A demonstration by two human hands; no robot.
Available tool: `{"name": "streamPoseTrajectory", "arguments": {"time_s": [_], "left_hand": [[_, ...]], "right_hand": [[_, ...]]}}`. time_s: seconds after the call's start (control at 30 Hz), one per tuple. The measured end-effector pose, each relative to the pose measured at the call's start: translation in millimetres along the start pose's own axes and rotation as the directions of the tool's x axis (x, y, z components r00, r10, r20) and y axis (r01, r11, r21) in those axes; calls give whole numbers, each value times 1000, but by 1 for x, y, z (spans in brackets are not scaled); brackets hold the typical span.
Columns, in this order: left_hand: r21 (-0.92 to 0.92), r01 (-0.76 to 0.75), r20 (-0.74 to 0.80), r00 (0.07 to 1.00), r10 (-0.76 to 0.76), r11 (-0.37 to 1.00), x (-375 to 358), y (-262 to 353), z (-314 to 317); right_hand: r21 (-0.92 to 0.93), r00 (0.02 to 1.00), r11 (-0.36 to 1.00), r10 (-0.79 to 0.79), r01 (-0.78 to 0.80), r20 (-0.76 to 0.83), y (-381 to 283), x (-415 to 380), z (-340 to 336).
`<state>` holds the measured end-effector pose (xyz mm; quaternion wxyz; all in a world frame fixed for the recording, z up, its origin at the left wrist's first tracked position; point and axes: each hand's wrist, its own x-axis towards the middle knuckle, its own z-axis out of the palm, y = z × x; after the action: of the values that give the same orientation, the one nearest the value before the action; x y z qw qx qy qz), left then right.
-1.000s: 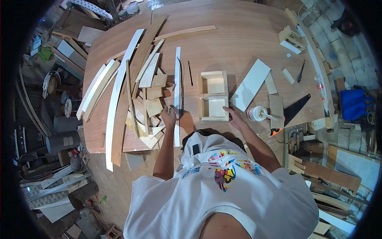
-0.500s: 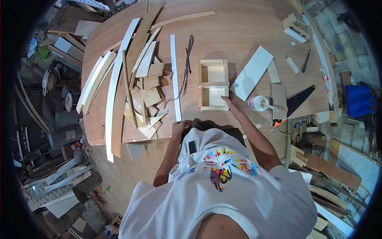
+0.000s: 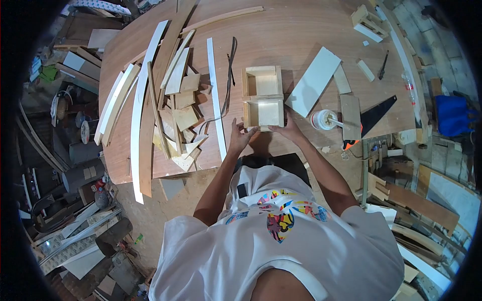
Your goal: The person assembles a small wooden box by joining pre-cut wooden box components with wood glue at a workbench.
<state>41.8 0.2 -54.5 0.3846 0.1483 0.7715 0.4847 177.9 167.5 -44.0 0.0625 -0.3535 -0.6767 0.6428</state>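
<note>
A pale wooden box with two open compartments (image 3: 263, 97) lies on the brown tabletop in front of me. At its near right corner, my right hand (image 3: 289, 131) grips it, thumb along the front edge and fingers against the right side. My left hand (image 3: 242, 137) is at the near left corner, its thumb by the front edge and its other fingers spread just outside the left wall. A long white strip (image 3: 217, 95) and a thin dark strap (image 3: 230, 75) lie left of the box. To the right are a white board (image 3: 314, 81) and an uncovered white tub with a stick in it (image 3: 325, 120).
Wood offcuts (image 3: 182, 108) and long strips (image 3: 145, 108) cover the table's left side. A handsaw (image 3: 377, 116) lies at the right beside a wooden block (image 3: 350, 117). A small wooden frame (image 3: 370, 24), a dark tool (image 3: 383, 65) and a plastic bottle (image 3: 409, 89) are farther right.
My left hand has left the near end of the white strip and moved up and right to the box. My right hand has shifted to its near right corner. The view has moved slightly.
</note>
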Motion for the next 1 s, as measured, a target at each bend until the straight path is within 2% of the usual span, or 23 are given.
{"name": "streamPoseTrajectory", "arguments": {"time_s": [0.07, 0.17, 0.3, 0.5, 0.57, 0.7, 0.77, 0.9, 0.97, 1.0], "left_hand": [[91, -25, -34, 999, 28, 995, 1, 1, 4], [169, -35, -30, 999, 41, 985, 3, 0, 3], [169, -32, -62, 997, 43, 985, 3, 0, 7], [151, -23, -74, 997, 34, 988, 2, -4, 6], [103, 14, -100, 995, -4, 995, -1, -2, 6], [24, -17, -102, 995, 20, 1000, 0, -10, 8], [66, -32, -108, 993, 39, 997, 5, -21, 10], [73, -29, -102, 994, 36, 997, -1, -12, 10], [-222, 33, -119, 991, -60, 975, -1, -12, 10], [-218, 36, -113, 992, -62, 975, -1, -14, 7]], "right_hand": [[-29, 998, 998, -60, 59, -2, 5, 2, 1], [-63, 1000, 998, -20, 20, 11, 15, 6, 0], [-84, 997, 994, -70, 68, -14, -2, -1, -1], [-44, 1000, 999, -19, 20, 22, 1, 3, 2], [2, 998, 999, 53, -53, -18, 0, 0, 4], [-3, 999, 999, 35, -35, -26, 25, 3, 6], [68, 975, 979, 200, -194, -91, 23, -3, 4], [191, 942, 945, 296, -265, -157, 42, -3, -8], [29, 973, 997, 76, -71, -217, 58, -2, -12], [33, 972, 997, 81, -76, -221, 46, -12, -11]]}}
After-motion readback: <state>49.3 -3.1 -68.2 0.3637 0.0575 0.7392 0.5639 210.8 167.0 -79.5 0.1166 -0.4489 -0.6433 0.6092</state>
